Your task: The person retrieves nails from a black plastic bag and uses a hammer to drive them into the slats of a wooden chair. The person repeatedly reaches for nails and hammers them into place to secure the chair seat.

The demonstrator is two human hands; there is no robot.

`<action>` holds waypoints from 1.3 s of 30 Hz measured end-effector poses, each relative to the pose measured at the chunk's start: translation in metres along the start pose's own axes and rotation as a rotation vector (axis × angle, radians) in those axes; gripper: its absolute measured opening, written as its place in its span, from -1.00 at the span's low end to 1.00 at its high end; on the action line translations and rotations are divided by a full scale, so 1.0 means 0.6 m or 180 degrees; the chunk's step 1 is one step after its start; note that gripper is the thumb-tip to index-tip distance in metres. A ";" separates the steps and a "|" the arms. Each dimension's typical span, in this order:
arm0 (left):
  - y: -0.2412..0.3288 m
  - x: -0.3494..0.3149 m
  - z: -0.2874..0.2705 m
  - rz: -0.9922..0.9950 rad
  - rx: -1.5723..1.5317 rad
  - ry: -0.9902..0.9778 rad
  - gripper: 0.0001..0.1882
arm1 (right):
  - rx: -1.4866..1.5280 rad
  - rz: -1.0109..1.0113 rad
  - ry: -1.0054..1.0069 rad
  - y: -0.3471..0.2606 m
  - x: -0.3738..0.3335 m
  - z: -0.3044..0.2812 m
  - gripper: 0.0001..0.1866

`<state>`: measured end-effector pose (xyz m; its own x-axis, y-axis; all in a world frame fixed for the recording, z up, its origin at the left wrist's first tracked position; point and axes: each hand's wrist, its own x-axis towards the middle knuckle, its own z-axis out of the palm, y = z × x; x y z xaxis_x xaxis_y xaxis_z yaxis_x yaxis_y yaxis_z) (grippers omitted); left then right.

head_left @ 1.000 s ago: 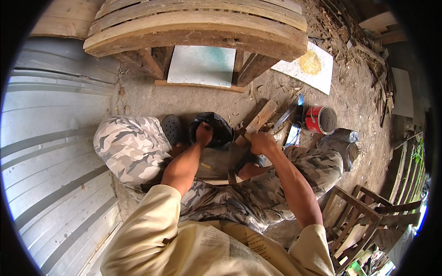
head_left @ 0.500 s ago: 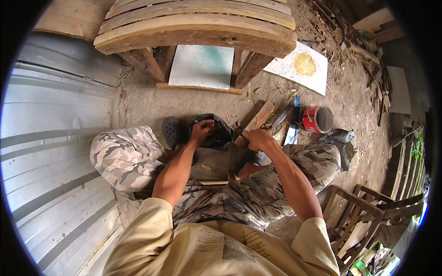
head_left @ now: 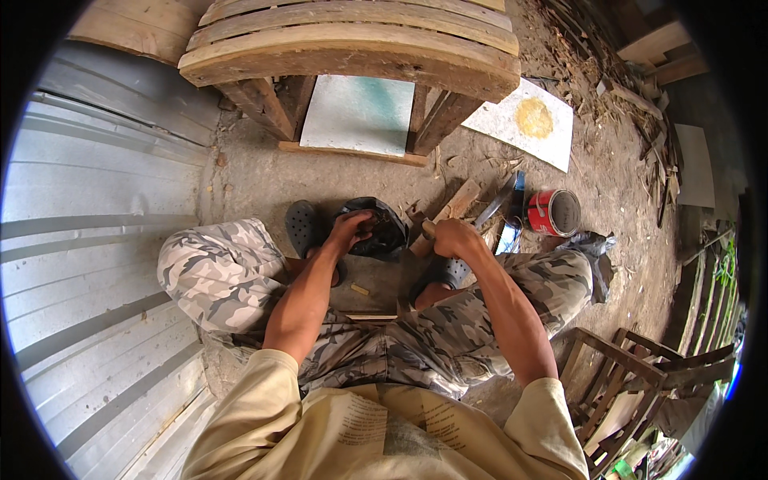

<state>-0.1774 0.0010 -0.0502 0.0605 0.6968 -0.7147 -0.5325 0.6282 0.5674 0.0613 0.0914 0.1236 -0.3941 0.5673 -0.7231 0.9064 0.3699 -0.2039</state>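
**Hand Positions at the Black Bag and Wooden Handle**

The left hand point(head_left: 350, 232) is reaching into a crumpled black plastic bag point(head_left: 384, 228), fingers curled inside its open mouth; whether they close on anything within cannot be determined. The bag lies on the dirt ground between the person's feet, just beside a dark perforated clog point(head_left: 302, 228).

The right hand point(head_left: 452, 238) is closed in a fist around a wooden handle point(head_left: 429, 230), whose end protrudes from the fist toward the bag. The tool's working end is hidden by the hand.

Just beyond the right hand, a short wooden offcut point(head_left: 458, 200) lies on the ground. A red paint can point(head_left: 554, 213), open, stands further to the right. A curved-slat wooden bench point(head_left: 352, 40) stands ahead, with a pale board point(head_left: 360, 112) lying beneath it. Corrugated metal sheeting point(head_left: 88, 240) runs along the left. The person sits with knees apart, wearing camouflage trousers point(head_left: 216, 272).
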 end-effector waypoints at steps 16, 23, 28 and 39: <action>-0.012 -0.011 0.017 -0.0143 0.0935 0.0086 -0.82 | -0.0281 0.0180 -0.0215 -0.022 0.020 -0.018 -0.66; -0.007 -0.011 0.014 0.0008 0.1359 0.0158 -0.80 | -0.0075 -0.0338 0.0206 -0.039 0.029 -0.038 -0.71; 0.089 -0.072 0.057 0.0790 0.0564 0.1109 -0.79 | 0.0178 -0.0995 0.0896 -0.061 -0.021 -0.103 -0.60; 0.491 -0.373 0.135 0.4525 0.1305 0.2413 -0.72 | 0.1674 -0.1674 0.1907 -0.149 -0.183 -0.281 -0.61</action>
<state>-0.2795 0.0582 0.3097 -0.7093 0.5169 0.4792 0.4505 -0.1904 0.8722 -0.0018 0.1200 0.3323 -0.6505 0.7591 -0.0259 0.4856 0.3894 -0.7827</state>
